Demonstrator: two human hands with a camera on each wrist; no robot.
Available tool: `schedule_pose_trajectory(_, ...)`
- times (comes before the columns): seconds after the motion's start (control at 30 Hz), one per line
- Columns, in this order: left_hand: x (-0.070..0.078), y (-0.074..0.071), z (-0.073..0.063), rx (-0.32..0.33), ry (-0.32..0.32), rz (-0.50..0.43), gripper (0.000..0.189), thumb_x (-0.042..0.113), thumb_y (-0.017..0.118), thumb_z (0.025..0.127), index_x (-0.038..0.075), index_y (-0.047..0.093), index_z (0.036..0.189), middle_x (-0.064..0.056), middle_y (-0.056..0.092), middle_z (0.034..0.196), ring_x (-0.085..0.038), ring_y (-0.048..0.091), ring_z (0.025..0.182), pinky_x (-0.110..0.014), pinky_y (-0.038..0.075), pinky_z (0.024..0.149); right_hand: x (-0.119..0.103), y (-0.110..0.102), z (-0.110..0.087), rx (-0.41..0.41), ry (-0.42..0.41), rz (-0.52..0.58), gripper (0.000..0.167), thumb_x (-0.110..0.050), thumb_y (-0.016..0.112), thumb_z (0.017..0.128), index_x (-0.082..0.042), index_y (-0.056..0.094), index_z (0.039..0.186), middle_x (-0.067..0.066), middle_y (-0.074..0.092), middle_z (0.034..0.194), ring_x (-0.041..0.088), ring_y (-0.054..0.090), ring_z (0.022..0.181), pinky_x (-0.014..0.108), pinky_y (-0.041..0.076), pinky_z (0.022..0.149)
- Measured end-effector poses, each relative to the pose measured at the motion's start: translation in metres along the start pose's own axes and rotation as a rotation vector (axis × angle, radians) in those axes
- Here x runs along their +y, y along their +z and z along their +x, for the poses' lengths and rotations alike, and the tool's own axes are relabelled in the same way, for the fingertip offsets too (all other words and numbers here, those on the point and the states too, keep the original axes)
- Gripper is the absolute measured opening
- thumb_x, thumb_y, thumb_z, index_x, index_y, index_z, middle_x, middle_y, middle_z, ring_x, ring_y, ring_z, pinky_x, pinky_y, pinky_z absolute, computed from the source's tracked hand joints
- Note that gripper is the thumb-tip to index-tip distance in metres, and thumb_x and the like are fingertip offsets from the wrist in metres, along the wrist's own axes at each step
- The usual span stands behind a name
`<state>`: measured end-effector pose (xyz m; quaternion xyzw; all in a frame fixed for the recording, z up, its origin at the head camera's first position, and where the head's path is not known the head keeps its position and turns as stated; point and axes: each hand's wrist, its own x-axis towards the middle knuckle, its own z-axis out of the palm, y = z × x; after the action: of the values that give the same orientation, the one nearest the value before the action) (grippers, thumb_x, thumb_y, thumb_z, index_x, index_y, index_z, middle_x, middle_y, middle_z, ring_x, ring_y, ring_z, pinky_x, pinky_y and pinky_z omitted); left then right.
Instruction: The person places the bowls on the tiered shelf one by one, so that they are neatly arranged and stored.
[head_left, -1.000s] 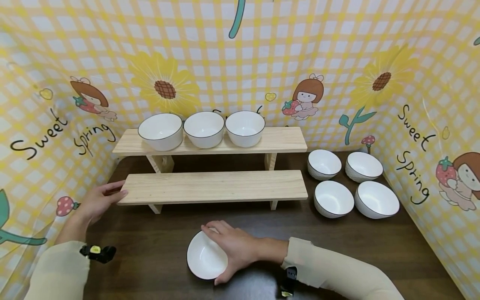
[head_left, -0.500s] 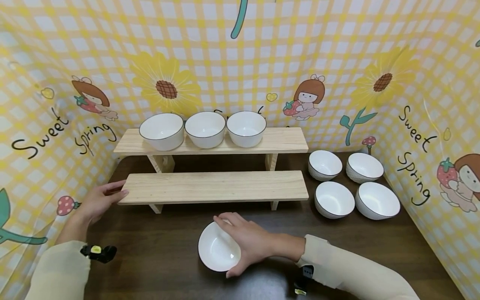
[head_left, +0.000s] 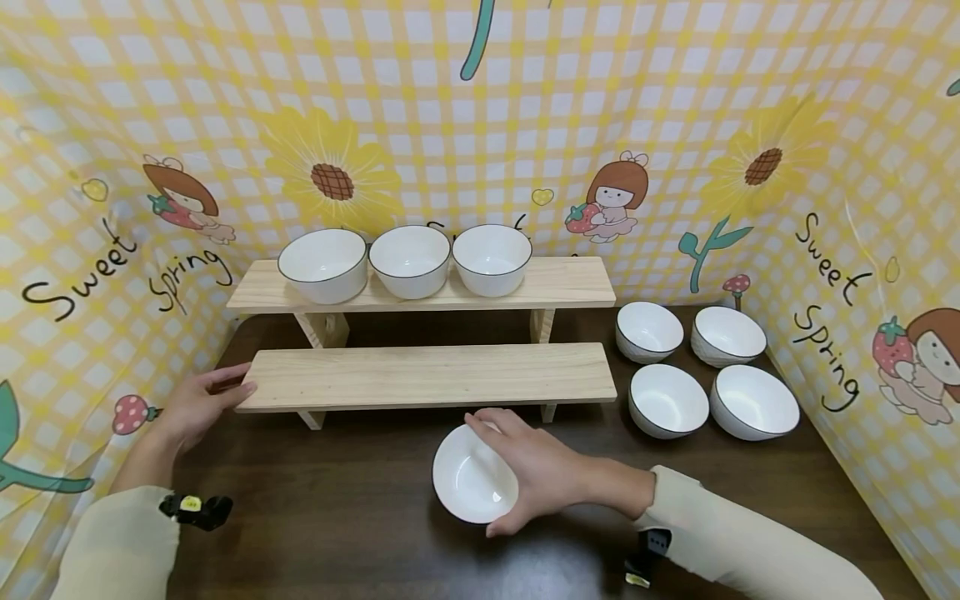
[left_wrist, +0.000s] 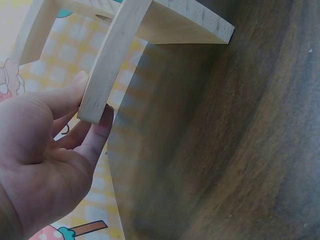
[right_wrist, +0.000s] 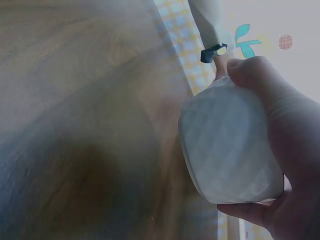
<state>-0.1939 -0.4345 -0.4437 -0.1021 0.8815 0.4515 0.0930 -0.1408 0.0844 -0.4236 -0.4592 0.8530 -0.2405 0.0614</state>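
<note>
In the head view my right hand [head_left: 540,471] grips a white dark-rimmed bowl [head_left: 474,475] by its right side, thumb at the near edge and fingers at the far edge. The right wrist view shows the textured outer wall of this bowl [right_wrist: 230,142] between thumb and fingers, over the dark table. My left hand [head_left: 197,408] pinches the left end of the lower board of a two-tier wooden shelf [head_left: 427,377]. Seen from the left wrist, the thumb lies on one face of the board [left_wrist: 107,75] and fingers on the other.
On the upper board [head_left: 570,282] three white bowls [head_left: 410,262] stand side by side toward the left. Several smaller bowls [head_left: 667,402] are grouped on the dark table [head_left: 315,508] right of the shelf. Checked yellow cloth [head_left: 480,125] encloses the back and sides.
My right hand has carried the bowl to the right and toward the shelf. The left hand stays on the board's end.
</note>
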Motion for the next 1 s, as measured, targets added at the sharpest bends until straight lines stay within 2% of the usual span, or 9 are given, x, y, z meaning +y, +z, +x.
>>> schedule_pose_trajectory(0.3, -0.001, 0.0, -0.001, -0.003, 0.006, -0.003, 0.079, 0.047, 0.057, 0.102, 0.0, 0.028, 0.158, -0.038, 0.026, 0.156, -0.049, 0.036, 0.133, -0.067, 0.034, 0.106, 0.012, -0.028, -0.019, 0.039, 0.071, 0.054, 0.125, -0.053, 0.092, 0.063, -0.004, 0.029, 0.159, 0.013, 0.034, 0.155, 0.031, 0.051, 0.129, 0.047, 0.052, 0.095)
schedule_pose_trajectory(0.43, 0.0, 0.0, -0.001, -0.009, 0.028, 0.02, 0.078, 0.047, 0.056, 0.103, -0.002, 0.029, 0.158, -0.038, 0.03, 0.154, -0.046, 0.041, 0.13, -0.061, 0.041, 0.102, 0.017, -0.043, -0.025, 0.076, 0.092, 0.074, 0.125, -0.051, 0.094, 0.062, -0.004, 0.03, 0.159, 0.014, 0.035, 0.155, 0.032, 0.051, 0.129, 0.047, 0.052, 0.096)
schedule_pose_trajectory(0.5, 0.0, 0.001, -0.002, -0.009, 0.04, 0.036, 0.077, 0.046, 0.056, 0.103, -0.002, 0.03, 0.157, -0.038, 0.032, 0.153, -0.045, 0.042, 0.129, -0.052, 0.045, 0.098, 0.018, -0.051, -0.028, 0.088, 0.103, 0.078, 0.125, -0.049, 0.095, 0.062, -0.003, 0.03, 0.159, 0.015, 0.035, 0.155, 0.033, 0.051, 0.129, 0.048, 0.051, 0.096)
schedule_pose_trajectory(0.67, 0.0, 0.001, -0.001, -0.005, 0.052, 0.053, 0.077, 0.046, 0.057, 0.103, -0.003, 0.031, 0.157, -0.037, 0.034, 0.153, -0.044, 0.043, 0.129, -0.043, 0.047, 0.093, 0.023, -0.07, -0.033, 0.122, 0.125, 0.074, 0.124, -0.045, 0.095, 0.062, -0.001, 0.031, 0.158, 0.016, 0.035, 0.155, 0.033, 0.05, 0.13, 0.047, 0.051, 0.097)
schedule_pose_trajectory(0.9, -0.001, 0.0, 0.0, -0.012, 0.039, 0.033, 0.079, 0.047, 0.057, 0.103, -0.003, 0.03, 0.157, -0.038, 0.031, 0.154, -0.046, 0.04, 0.131, -0.059, 0.041, 0.101, 0.031, -0.097, -0.037, 0.17, 0.152, 0.061, 0.122, -0.043, 0.095, 0.062, 0.001, 0.032, 0.157, 0.016, 0.035, 0.154, 0.032, 0.045, 0.133, 0.049, 0.048, 0.101)
schedule_pose_trajectory(1.0, -0.001, -0.001, 0.001, -0.014, 0.034, 0.027, 0.079, 0.047, 0.057, 0.103, -0.003, 0.029, 0.157, -0.038, 0.03, 0.154, -0.046, 0.04, 0.131, -0.062, 0.039, 0.103, 0.036, -0.109, -0.037, 0.191, 0.152, 0.063, 0.122, -0.041, 0.095, 0.064, 0.003, 0.031, 0.157, 0.017, 0.036, 0.153, 0.032, 0.044, 0.134, 0.051, 0.044, 0.104)
